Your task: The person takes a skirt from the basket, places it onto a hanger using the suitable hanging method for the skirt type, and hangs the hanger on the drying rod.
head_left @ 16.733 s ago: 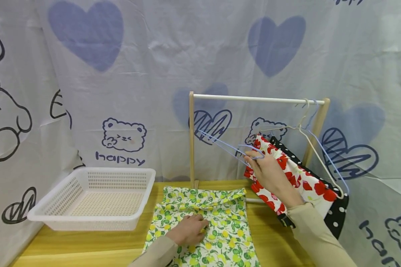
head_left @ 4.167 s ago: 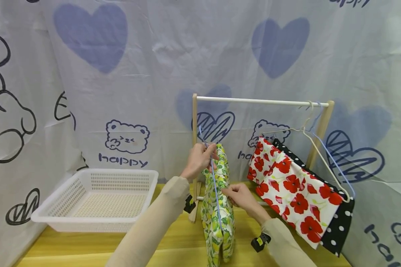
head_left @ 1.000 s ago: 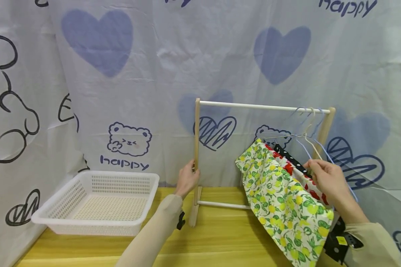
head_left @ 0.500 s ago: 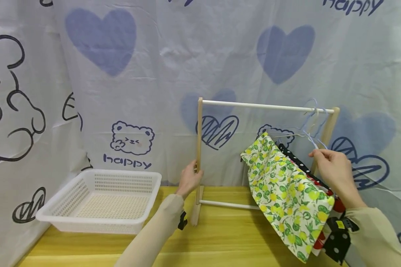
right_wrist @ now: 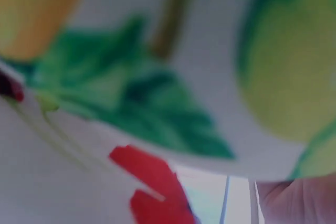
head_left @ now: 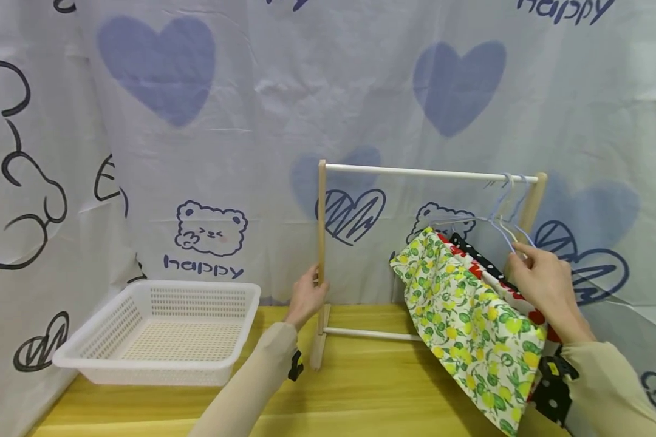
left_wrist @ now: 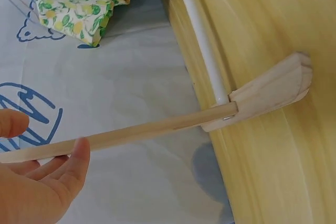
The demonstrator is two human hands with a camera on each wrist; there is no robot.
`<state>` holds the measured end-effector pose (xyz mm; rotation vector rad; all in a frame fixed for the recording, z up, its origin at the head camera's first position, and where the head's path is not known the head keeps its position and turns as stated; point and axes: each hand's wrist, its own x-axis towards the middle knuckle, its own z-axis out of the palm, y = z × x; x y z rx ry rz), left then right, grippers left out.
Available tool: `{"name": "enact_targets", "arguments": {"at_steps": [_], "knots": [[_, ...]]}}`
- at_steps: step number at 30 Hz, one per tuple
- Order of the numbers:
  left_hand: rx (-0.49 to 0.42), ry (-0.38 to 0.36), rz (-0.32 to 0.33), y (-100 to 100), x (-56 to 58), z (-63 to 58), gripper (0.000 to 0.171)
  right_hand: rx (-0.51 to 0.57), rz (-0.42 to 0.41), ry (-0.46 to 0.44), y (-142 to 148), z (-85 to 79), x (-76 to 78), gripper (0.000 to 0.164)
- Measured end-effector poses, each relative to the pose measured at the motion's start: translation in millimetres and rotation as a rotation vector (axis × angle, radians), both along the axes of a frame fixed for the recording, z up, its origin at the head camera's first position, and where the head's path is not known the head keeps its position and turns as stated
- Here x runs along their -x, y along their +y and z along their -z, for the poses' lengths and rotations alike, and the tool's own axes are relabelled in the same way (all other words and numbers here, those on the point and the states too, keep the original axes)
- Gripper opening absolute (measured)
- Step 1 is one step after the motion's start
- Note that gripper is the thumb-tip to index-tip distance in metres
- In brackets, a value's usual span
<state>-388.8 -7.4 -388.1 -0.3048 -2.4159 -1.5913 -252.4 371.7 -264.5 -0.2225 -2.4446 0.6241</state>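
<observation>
My left hand (head_left: 308, 295) holds the left wooden post (head_left: 321, 230) of a small clothes rack. In the left wrist view, thumb and fingers lie on either side of that post. At the rack's right end, my right hand (head_left: 543, 285) pinches the sloping arm of a blue clothes hanger (head_left: 500, 221). A lemon-print cloth (head_left: 464, 321) is draped over this hanger, whose hook is at the white rod (head_left: 415, 172). Behind it hang a red-flowered cloth (head_left: 536, 317) and a black polka-dot cloth (head_left: 552, 394), mostly hidden. Lemon-print fabric (right_wrist: 157, 77) fills most of the right wrist view.
A white plastic basket (head_left: 158, 372) with slotted walls stands on the wooden table (head_left: 361, 388) at the left. The rack's lower white bar (head_left: 369, 333) runs just above the tabletop. A printed curtain (head_left: 262, 152) hangs close behind the rack.
The lemon-print cloth, flat on the table at first, was put over the blue hanger and brought to the rack's right end. Since half a second ago the hanger's hook has dropped onto the rod.
</observation>
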Motion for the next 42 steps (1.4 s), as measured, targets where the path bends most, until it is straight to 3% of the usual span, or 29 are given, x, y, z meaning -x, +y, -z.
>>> {"name": "enact_targets", "arguments": {"at_steps": [9, 13, 17, 19, 22, 30, 37, 42], "knots": [[0.014, -0.014, -0.029, -6, -3.5, 12.4, 0.062, -0.063, -0.093, -0.004, -8, 7.9, -5.3, 0.052], [0.012, -0.009, -0.024, -8, -4.2, 15.5, 0.062, -0.154, -0.058, 0.025, -11, 12.9, -7.9, 0.057], [0.022, 0.017, -0.017, -8, -4.1, 17.5, 0.062, -0.293, -0.046, -0.039, -12, 15.9, -11.9, 0.092], [0.021, 0.016, -0.013, -7, -4.2, 18.0, 0.062, -0.322, -0.074, -0.105, -12, 17.1, -14.9, 0.113], [0.019, 0.014, -0.005, -7, -4.5, 17.5, 0.063, -0.317, -0.103, -0.174, -13, 18.8, -19.0, 0.128], [0.015, -0.006, 0.011, -4, -4.2, 14.6, 0.063, -0.282, -0.077, -0.145, -12, 22.7, -20.8, 0.112], [-0.004, -0.029, 0.042, -2, -5.0, 14.6, 0.065, -0.323, -0.046, -0.065, 0, 25.1, -22.2, 0.107], [-0.003, -0.040, 0.057, 0, -6.3, 16.5, 0.067, -0.326, -0.006, -0.078, -4, 27.6, -23.5, 0.103]]}}
